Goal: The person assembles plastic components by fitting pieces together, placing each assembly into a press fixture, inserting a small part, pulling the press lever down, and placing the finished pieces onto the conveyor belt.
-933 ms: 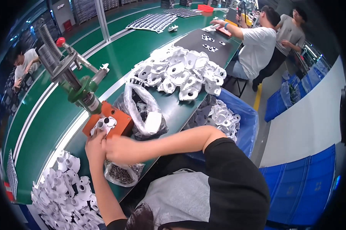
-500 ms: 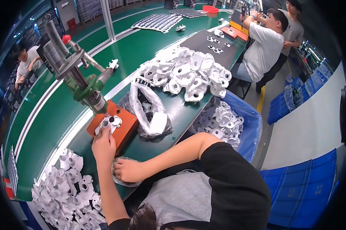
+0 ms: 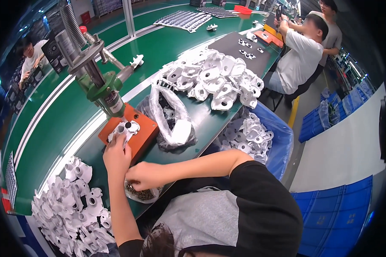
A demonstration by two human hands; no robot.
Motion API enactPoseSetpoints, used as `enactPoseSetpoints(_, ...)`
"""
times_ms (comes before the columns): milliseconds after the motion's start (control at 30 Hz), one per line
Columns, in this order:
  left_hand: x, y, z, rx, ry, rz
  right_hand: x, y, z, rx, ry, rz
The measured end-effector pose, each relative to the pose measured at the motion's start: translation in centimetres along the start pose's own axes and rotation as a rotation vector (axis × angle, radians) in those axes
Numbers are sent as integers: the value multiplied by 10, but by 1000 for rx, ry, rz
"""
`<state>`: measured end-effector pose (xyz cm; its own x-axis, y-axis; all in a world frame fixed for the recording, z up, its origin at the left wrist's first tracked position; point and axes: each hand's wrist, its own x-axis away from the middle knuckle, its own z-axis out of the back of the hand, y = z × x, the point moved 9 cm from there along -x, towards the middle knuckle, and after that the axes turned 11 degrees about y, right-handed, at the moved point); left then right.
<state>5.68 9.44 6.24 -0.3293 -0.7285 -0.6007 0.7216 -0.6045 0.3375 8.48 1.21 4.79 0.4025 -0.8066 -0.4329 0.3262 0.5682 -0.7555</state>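
My left hand (image 3: pixel 117 153) grips a white plastic part (image 3: pixel 123 129) with a round tube and a black piece in it. That part rests on the orange block (image 3: pixel 146 138), beneath the green head of a bench press (image 3: pixel 106 95). Over a clear bag of small brass-coloured screws (image 3: pixel 142 194) is my right hand (image 3: pixel 146 175), fingers curled together. Whatever is between those fingertips is too small to make out. Beyond the block stands a dark plastic bag (image 3: pixel 176 139) with its pale rim rolled open and small parts inside.
White plastic parts lie in a heap (image 3: pixel 69 210) at near left and another (image 3: pixel 218 79) on the bench's far side. A blue-lined bin (image 3: pixel 283 145) of similar parts stands at right. Past the bench runs a green conveyor (image 3: pixel 43 128). Co-workers (image 3: pixel 302 60) are at far right and left.
My right hand has risen a little out of the screw bag, uncovering more screws. My left hand stays on the white part at the press. The whole view has shifted slightly.
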Motion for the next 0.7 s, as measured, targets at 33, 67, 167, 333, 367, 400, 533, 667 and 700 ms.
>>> enactPoseSetpoints(33,0,-1,-2,-8,-41,21,2,10,10,-48,-8,-118)
enactPoseSetpoints(67,0,-2,-4,-16,-82,43,6,17,22,-112,-28,-224)
enactPoseSetpoints(167,0,1,2,-6,-66,32,17,30,69,-164,86,-317)
enactPoseSetpoints(333,0,-1,1,-51,-53,35,22,84,133,-347,275,-481)
enactPoseSetpoints(367,-1,0,2,-65,-65,41,19,92,143,-319,321,-520)
enactPoseSetpoints(400,-1,3,3,-38,-27,-5,11,90,151,-226,317,-473)
enactPoseSetpoints(533,-2,5,5,-15,71,-21,-24,102,161,-22,379,-351)
enactPoseSetpoints(667,1,1,4,-21,16,22,-50,103,149,62,478,-303)
enactPoseSetpoints(700,2,0,3,-23,11,21,-54,100,147,96,506,-275)
